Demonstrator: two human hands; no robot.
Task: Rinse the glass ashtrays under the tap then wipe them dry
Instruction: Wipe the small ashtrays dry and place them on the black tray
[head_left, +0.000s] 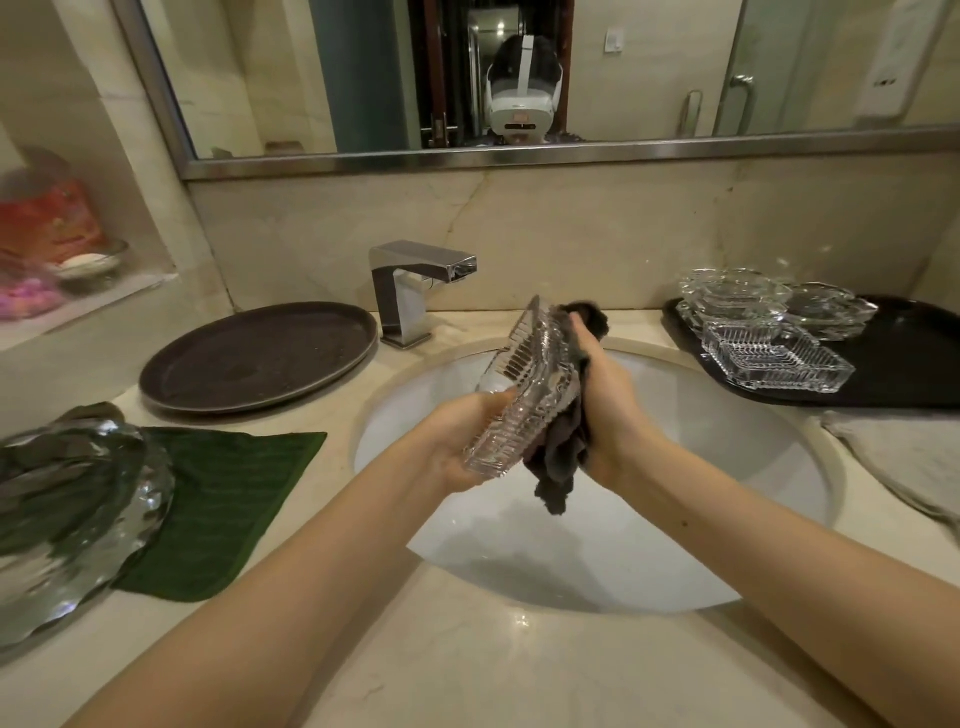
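Marble counter (467, 670) runs under a wide mirror (519, 78), and over its white sink (727, 457) both hands meet. My left hand (457, 447) cups the lower end of a ribbed glass ashtray (524, 389), fingers curled under its edge, holding it tilted on edge above the basin. My right hand (602, 395) grips a dark cloth (561, 457) bunched against the ashtray's far face, the loose end hanging down toward the bowl. No water shows at the tap (415, 286), so this looks like the drying step. I judge the ashtray thick, rigid and fairly heavy for its size; its ridges give some purchase, but wet glass is slippery and would chip or shatter on the sink, so it is best held by the thick rim with fingers wrapped underneath, the cloth doing the rubbing. To the left, a round brown tray (260, 358) looks bare apart from a scatter of specks. Nearer on the left, a large glass bowl (67, 509) sits on a green mat (228, 493); what lies in it I cannot make out. To the right, a black tray (883, 379) holds more ashtrays (769, 338): a rectangular ribbed one in front and several rounder ones stacked behind. A pale towel (904, 457) lies just beside that tray.
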